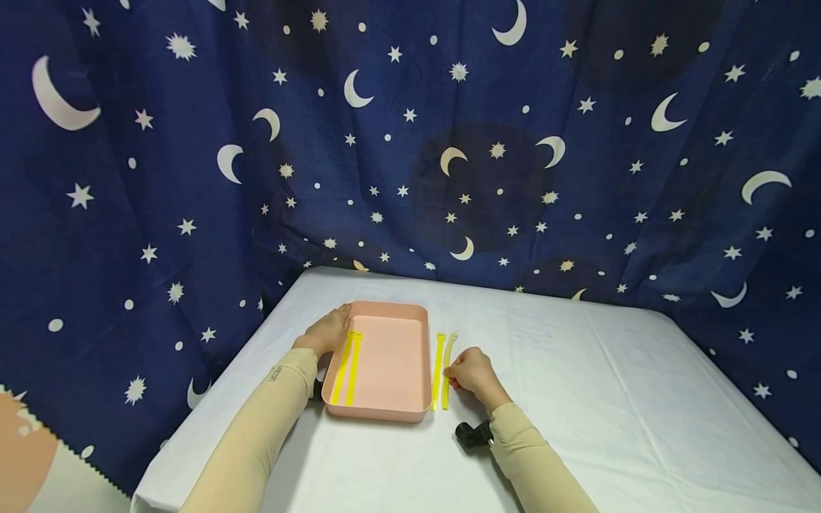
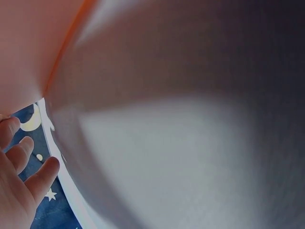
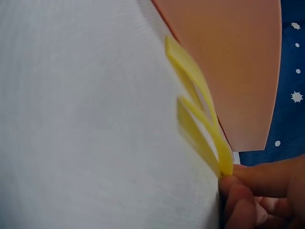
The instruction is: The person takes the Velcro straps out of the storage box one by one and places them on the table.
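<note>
A shallow pink tray sits on the table. My left hand rests against its left side near the far corner; in the left wrist view its fingers are spread beside the tray wall. Two yellow straps with wider slotted ends lie along the tray's left inside. Beside the tray's right wall, another yellow strap lies lengthwise. Just right of it, my right hand pinches a further yellow strap between thumb and finger, about midway along, and its far end bends.
White cloth covers the table. Behind it hangs a dark blue curtain with moons and stars. A black wrist camera sits below my right wrist.
</note>
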Motion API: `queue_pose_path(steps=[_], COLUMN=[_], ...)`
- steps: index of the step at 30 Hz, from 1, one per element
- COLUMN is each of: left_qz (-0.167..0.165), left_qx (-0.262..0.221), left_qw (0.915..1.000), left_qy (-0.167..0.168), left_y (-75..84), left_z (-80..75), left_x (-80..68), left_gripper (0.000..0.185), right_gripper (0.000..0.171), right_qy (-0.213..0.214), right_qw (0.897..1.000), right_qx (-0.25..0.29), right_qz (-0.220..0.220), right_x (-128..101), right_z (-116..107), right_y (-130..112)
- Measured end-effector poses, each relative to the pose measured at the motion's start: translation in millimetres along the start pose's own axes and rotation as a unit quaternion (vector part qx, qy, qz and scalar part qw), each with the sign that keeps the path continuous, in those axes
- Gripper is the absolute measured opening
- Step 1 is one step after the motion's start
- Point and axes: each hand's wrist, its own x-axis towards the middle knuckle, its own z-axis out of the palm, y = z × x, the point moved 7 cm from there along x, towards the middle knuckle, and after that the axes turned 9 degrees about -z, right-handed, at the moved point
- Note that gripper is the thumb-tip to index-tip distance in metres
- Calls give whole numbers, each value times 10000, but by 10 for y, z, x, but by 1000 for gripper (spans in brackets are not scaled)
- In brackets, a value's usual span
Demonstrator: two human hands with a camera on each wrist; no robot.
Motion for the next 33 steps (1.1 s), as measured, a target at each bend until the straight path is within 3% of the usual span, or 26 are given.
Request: queue_pose_path(steps=[12, 33], left_qz=[4, -79], left_qx=[18, -98], left_qw=[10000, 9999], left_qy=[16, -69], left_y=[-13, -9], left_z=[3, -5], left_x=[12, -16], left_gripper=[53, 54], right_gripper=[25, 24], right_qy=[-67, -137], right_qw=[9996, 9993], right_qx=[-181, 238], right_qz=[221, 257], right_x=[9, -14], right_z=[-12, -17], right_y=[19, 20])
